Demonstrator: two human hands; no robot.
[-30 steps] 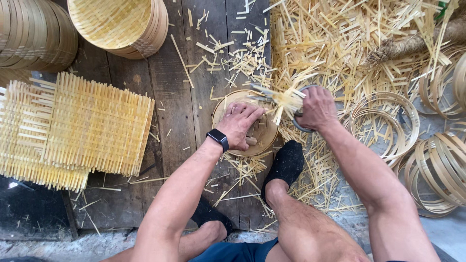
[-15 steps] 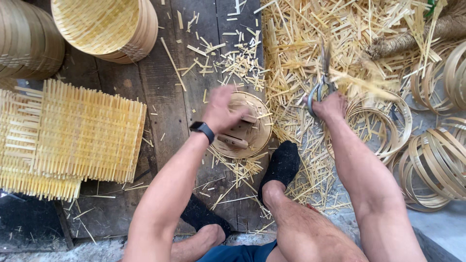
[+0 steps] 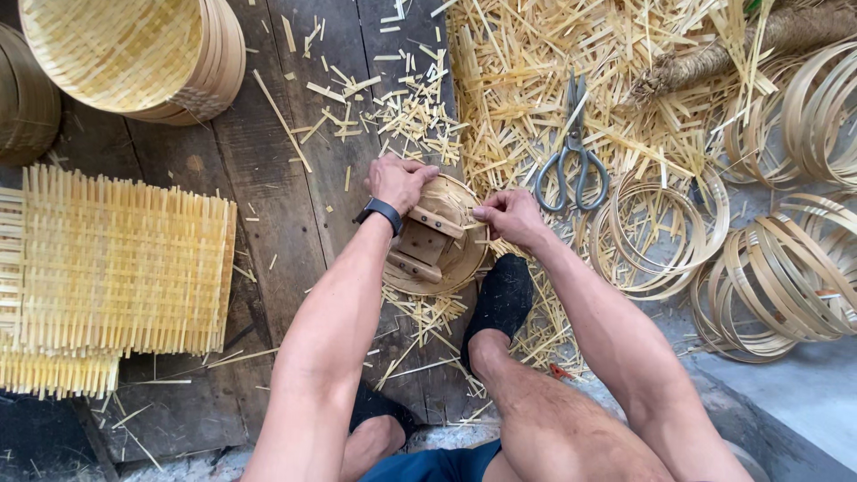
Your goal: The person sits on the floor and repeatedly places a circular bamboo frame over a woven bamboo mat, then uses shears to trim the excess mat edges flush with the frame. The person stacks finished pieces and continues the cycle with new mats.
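A round wooden mould wrapped in woven bamboo rests on the plank floor in front of me. My left hand, with a dark watch on the wrist, grips its top rim. My right hand pinches the bamboo edge on its right side. A pair of grey scissors lies apart from my hands on the bamboo offcuts, to the upper right of the mould.
Flat woven bamboo mats are stacked at left. Stacked finished baskets stand at top left. Bamboo hoops lie at right, a coarse rope at top right. Cut bamboo strips litter the planks. My dark-socked foot sits below the mould.
My right hand has let go of the scissors, which now lie on the offcuts, and has come back to the mould's right edge. My left hand has shifted to the top rim.
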